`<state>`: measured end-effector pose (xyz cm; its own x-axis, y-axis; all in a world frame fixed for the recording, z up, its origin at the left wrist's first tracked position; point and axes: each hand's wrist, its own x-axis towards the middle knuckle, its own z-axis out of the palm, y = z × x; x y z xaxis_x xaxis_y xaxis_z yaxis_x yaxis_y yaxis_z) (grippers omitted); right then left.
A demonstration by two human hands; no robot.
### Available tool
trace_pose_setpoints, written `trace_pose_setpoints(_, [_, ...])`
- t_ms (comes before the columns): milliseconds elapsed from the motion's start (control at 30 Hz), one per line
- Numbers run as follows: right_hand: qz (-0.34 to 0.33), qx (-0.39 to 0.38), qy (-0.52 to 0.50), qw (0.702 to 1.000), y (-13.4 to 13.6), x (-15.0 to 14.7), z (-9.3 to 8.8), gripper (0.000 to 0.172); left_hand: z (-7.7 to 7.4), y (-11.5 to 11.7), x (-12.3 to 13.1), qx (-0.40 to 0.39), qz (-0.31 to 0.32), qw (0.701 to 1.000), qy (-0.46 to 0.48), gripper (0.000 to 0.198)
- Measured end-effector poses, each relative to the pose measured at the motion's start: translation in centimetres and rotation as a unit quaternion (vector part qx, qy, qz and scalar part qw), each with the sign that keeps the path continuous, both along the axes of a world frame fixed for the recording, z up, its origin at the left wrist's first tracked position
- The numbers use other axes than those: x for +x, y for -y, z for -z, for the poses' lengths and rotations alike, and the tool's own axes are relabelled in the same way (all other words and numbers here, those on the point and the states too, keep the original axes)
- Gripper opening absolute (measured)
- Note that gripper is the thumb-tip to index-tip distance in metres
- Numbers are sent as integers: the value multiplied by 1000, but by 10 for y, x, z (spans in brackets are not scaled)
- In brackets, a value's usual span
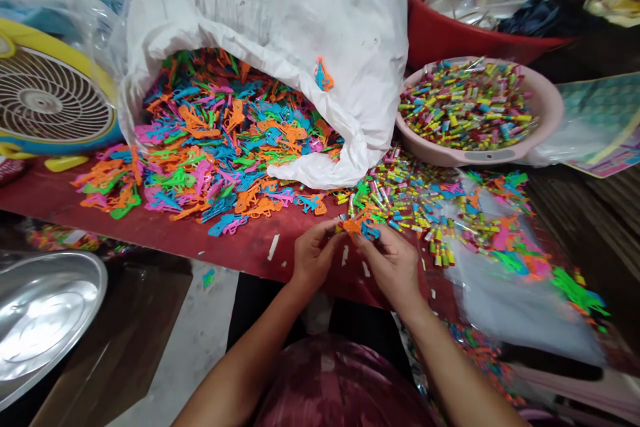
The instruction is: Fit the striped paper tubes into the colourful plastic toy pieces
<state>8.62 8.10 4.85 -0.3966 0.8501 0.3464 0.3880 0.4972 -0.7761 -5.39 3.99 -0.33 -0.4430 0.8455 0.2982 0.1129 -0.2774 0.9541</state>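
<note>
— Assessing progress: what is held?
— Over the worktop [240, 253], an orange piece [354, 225] is pinched at its end by the left hand [313, 253]; a blue piece [371, 231] beside it is pinched by the right hand [393, 260].
— Done, and left?
— Mixed clusters [506, 236] at right are judged already grouped; the heap [235, 133] at the sack's [280, 7] mouth and the tubes [470, 107] in the basin [549, 107] are left loose.

A hand could pass along the table [240, 250] front, left of the left hand [314, 250]. Heaped toys [223, 147] and the sack [290, 7] block the back.
</note>
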Motion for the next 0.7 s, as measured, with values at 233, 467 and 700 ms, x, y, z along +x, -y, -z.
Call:
trace_pose_setpoints(233, [-22,30,23,999,1,-2,-11,20,1,5,-7,51,-43,972,-224,20])
trace_pose_setpoints(467, [-33,-121,-14,992,-12,3,0,23,-1,4,-13,8,-29,942,-335,24])
trace_pose_setpoints(700, [313,-82,-33,946,-97,154,-11,30,-7,4,-53,-141,-107,935,-308,25])
